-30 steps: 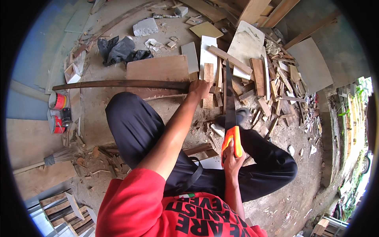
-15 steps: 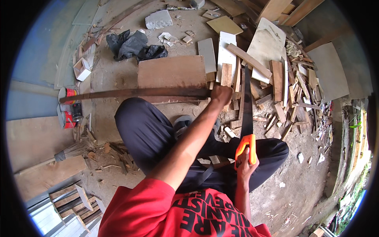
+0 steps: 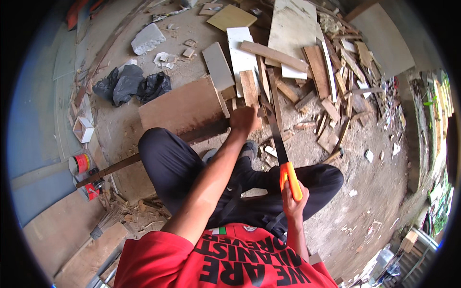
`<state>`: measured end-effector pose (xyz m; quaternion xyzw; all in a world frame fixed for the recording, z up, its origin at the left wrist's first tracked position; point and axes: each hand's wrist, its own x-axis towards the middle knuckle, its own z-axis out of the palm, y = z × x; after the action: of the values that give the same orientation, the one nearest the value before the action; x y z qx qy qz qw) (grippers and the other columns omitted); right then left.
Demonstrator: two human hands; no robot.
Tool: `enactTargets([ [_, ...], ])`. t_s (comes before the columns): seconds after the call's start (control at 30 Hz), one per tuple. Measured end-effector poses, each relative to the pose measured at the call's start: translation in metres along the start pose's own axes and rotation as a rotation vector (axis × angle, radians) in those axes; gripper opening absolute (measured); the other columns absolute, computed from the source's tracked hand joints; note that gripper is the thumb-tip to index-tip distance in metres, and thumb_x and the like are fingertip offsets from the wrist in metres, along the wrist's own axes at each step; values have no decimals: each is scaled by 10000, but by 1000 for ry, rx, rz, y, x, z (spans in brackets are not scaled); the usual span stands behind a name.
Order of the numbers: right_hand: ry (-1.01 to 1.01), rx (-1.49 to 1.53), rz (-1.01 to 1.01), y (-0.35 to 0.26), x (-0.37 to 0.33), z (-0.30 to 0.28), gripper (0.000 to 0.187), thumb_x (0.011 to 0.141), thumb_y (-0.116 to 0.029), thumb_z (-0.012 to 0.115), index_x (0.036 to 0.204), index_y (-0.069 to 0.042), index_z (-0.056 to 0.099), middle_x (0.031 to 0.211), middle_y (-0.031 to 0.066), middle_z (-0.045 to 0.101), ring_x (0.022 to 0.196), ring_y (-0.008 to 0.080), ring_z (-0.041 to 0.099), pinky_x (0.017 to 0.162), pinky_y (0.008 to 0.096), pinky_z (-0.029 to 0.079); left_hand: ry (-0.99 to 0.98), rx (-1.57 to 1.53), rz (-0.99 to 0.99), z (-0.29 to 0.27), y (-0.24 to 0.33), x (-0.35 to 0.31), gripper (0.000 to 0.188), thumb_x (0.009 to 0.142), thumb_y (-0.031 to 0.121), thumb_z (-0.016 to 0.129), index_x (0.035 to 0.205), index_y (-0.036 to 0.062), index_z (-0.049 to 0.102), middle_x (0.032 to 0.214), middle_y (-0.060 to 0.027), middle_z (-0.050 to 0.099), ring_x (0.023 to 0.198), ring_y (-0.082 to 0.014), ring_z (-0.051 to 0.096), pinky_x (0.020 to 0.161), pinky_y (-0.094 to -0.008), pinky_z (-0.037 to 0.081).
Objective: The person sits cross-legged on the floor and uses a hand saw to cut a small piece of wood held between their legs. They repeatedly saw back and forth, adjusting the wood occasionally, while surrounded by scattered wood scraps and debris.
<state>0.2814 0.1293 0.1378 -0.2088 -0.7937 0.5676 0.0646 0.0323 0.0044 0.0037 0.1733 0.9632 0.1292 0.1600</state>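
Red cylindrical tins (image 3: 82, 163), contents unclear, and a small white open box (image 3: 84, 130) sit around nine o'clock. Left hand (image 3: 244, 120) grips a long dark wooden strip (image 3: 118, 165) reaching toward half-past eight; right hand (image 3: 294, 200), an orange-handled metal saw (image 3: 277, 138), blade toward eleven. Mostly bare floor (image 3: 357, 211) opens at four.

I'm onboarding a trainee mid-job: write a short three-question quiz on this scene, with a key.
1. Which hand grips the saw by its orange handle?
2. Fill in: from the wearer's view, the black plastic bag lies to the ___ of the scrap-wood pile.
3. What does the left hand hold? A) a broom; B) a long dark wooden strip; C) a paint can.

Key: 1. The right hand. 2. Left. 3. B.
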Motion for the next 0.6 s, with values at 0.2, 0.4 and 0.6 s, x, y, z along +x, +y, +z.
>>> enactTargets([
  [0.2,-19,-44,-55,1,6,2,175,897,-80,677,770,18,605,567,66,562,487,93,533,466,274,407,40,51,-43,-7,0,0,207,881,54,530,982,30,710,854,-187,733,744,-281,741,561,-412,581],
  [0.4,-35,-65,-62,28,12,-5,196,898,-92,680,765,23,594,556,79,522,468,112,471,463,288,380,-57,-26,-104,3,-5,4,249,750,80,599,973,31,700,909,-245,709,846,-388,716,747,-481,571],
  [0.6,-96,-22,-76,40,11,-16,247,899,-113,689,724,10,565,534,89,506,443,143,463,458,303,378,202,53,-19,14,1,-13,163,814,72,582,726,88,719,685,-162,705,575,-214,700,441,-352,518],
])
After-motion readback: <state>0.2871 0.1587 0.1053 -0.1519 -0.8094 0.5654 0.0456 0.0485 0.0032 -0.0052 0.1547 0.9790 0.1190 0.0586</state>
